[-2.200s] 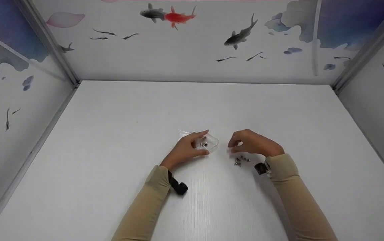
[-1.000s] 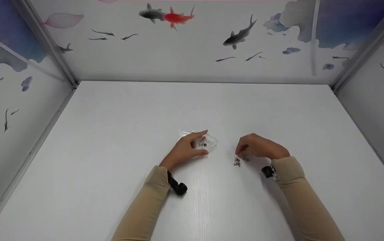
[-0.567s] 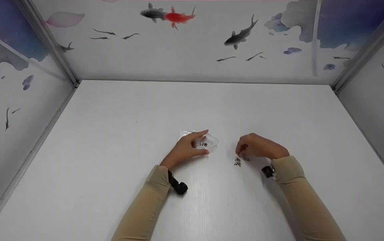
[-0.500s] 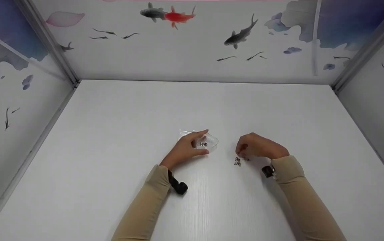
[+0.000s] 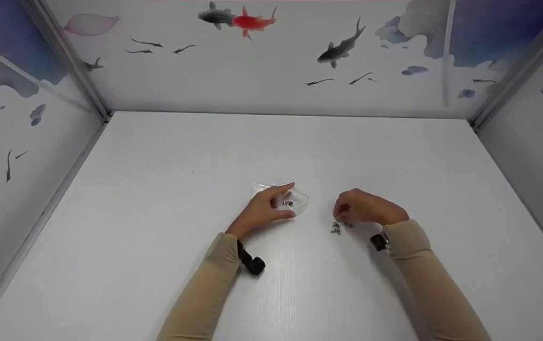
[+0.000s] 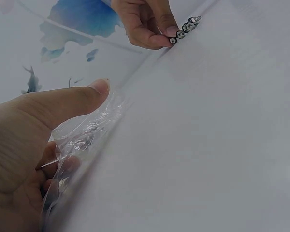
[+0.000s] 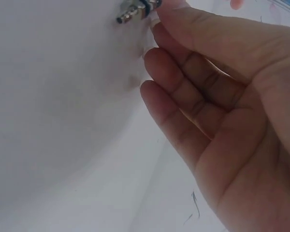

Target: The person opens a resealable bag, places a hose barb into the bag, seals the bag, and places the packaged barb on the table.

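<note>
On desk [image 5: 285, 151], cupping clear bag [image 5: 301, 201] w/ L hand [image 5: 258, 210], pinching 1 of several metal pcs. [image 5: 335, 228] w/ R hand [image 5: 370, 207].

1 clear plastic bag [image 5: 302, 201] and, to its right, 1 loose cluster of small metal parts [image 5: 336, 228] are supported by the white tabletop [image 5: 157, 199].

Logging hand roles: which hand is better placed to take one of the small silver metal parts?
Right hand, likely: its fingertips are at the parts, while the left hand curls around the clear plastic bag.
</note>
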A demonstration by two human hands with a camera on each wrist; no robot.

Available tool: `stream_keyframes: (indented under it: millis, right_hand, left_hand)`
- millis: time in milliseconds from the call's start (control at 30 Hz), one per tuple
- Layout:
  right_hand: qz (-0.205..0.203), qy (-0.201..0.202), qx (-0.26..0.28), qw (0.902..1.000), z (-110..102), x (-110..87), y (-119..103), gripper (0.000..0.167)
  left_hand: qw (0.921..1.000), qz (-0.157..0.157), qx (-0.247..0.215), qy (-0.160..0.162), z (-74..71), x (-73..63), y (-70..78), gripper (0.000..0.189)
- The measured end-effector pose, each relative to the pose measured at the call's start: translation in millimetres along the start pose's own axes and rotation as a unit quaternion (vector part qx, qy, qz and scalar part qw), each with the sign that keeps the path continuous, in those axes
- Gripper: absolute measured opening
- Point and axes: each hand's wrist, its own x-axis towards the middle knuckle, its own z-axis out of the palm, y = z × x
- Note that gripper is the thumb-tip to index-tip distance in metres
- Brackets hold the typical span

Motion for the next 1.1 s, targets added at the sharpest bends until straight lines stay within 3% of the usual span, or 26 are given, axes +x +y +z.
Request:
stream_keyframes:
  millis: [267, 633, 1100]
  right_hand:
    - [-0.017, 0.022, 0.021, 0.9994, -1.2, 1.9, -3.8, 0.009]
    - [-0.082, 0.078, -0.030, 0.9931, -2.6, 12.2, -17.2, 0.012]
    - [-0.138, 0.125, -0.035, 0.9819, -2.3, 32.7, -35.0, 0.012]
  left_hand:
    - [0.9999, -0.011, 0.003, -0.004, -0.8, -0.6, 1.2, 0.072]
    - [0.9999, 0.002, 0.015, 0.002, 0.0, 0.9, -1.0, 0.072]
    - [1.0000, 0.006, 0.004, 0.001, 0.0, 1.2, -0.3, 0.073]
